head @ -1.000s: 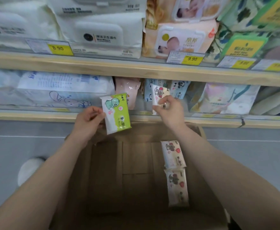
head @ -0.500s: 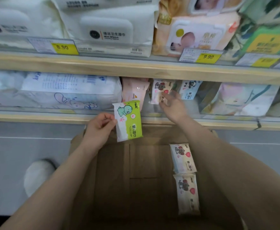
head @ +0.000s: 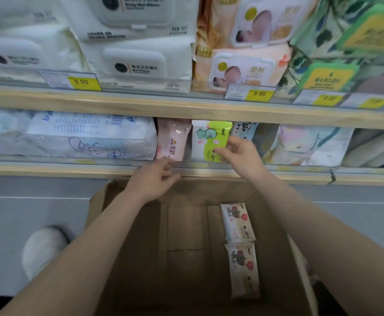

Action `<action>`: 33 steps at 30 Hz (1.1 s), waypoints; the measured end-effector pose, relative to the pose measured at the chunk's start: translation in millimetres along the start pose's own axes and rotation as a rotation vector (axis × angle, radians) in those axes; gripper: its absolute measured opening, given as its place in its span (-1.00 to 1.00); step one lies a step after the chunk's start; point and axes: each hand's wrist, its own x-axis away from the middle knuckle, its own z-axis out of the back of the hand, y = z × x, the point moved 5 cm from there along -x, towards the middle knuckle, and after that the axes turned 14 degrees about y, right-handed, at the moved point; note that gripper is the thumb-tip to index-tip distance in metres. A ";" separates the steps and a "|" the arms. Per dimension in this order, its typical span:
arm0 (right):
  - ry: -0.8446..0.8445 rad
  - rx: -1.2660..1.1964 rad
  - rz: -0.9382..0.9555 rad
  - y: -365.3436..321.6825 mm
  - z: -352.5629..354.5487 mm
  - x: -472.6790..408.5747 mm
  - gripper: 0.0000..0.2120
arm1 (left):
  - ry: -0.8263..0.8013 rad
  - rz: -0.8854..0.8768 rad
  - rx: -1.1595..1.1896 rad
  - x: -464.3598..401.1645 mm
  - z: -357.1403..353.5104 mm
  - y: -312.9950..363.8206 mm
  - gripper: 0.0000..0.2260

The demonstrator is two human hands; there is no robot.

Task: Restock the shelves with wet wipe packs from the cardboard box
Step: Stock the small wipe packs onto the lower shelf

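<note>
Pink pack [head: 172, 140] stands at the lower shelf's [head: 72, 170] front edge; below it our left hand [head: 154, 179] hovers empty, fingers loosely spread. Beside it, our right hand [head: 241, 153] pinches the green wipe pack [head: 209, 140]. Two packs [head: 241, 249] lie by the cardboard box's [head: 186, 270] right wall.

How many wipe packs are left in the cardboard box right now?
2. One pack lies against the right wall of the cardboard box, farther from the person; the other pack lies just behind it, nearer the person. More may be hidden by the arms.
</note>
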 end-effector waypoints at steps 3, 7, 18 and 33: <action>0.063 0.127 -0.007 19.4 -8.8 -32.0 -0.79 | -0.068 -0.157 -0.419 11.8 -18.3 -24.5 -0.55; 0.108 0.143 -0.127 56.3 -29.8 -63.8 -0.80 | 0.066 -0.209 -0.387 7.8 -25.8 -27.8 -0.58; 0.189 0.073 -0.191 60.9 -26.3 -53.5 -0.70 | 0.112 -0.233 -0.402 7.3 -28.9 -32.2 -0.55; 0.227 0.248 -0.038 109.8 104.6 135.1 -0.73 | 0.197 -0.067 0.092 83.4 -83.6 67.4 -0.59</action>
